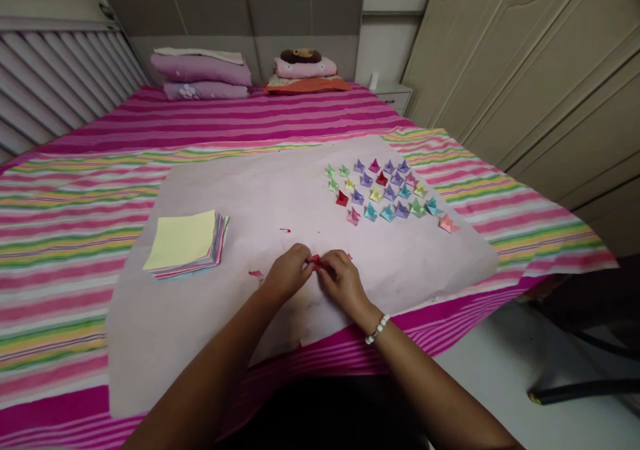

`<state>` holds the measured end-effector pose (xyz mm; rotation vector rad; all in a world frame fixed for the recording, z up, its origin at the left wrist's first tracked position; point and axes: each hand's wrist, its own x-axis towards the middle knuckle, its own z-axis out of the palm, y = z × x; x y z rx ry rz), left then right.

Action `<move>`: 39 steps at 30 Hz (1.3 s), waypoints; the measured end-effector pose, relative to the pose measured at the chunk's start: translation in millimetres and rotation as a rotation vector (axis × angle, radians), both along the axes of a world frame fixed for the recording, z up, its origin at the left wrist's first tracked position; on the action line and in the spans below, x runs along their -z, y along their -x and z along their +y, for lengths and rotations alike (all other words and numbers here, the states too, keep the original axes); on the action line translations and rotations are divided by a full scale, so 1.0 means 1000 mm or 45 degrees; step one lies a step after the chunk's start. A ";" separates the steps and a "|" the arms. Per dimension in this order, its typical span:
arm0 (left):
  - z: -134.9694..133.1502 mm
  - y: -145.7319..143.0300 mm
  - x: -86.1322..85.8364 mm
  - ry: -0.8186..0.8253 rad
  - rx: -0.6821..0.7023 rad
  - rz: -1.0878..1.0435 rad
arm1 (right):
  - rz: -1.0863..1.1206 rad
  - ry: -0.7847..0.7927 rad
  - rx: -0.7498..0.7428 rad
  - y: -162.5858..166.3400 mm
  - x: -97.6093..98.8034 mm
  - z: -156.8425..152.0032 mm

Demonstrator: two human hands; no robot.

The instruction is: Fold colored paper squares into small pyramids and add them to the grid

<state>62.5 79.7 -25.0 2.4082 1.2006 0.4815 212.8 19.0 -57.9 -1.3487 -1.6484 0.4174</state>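
My left hand (287,275) and my right hand (341,279) meet over a pale pink paper sheet (250,190) spread on the bed. Both have their fingers pinched on a small red piece of folded paper (315,259) held between them. A white bead bracelet (377,329) circles my right wrist. Tiny red paper scraps (256,274) lie beside my left hand. A stack of coloured square papers (186,244), yellow on top, sits to the left. Several small folded paper shapes (385,191) in many colours lie in rows at the upper right.
The bed has a pink striped sheet (75,190). Folded pillows (203,73) and a folded blanket with a plush toy (305,70) lie by the headboard. A wardrobe (540,70) stands on the right, and a dark chair base (585,383) is on the floor.
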 end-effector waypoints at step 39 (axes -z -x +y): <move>-0.002 -0.007 0.001 -0.080 -0.034 -0.168 | -0.437 0.060 0.093 -0.018 -0.010 0.001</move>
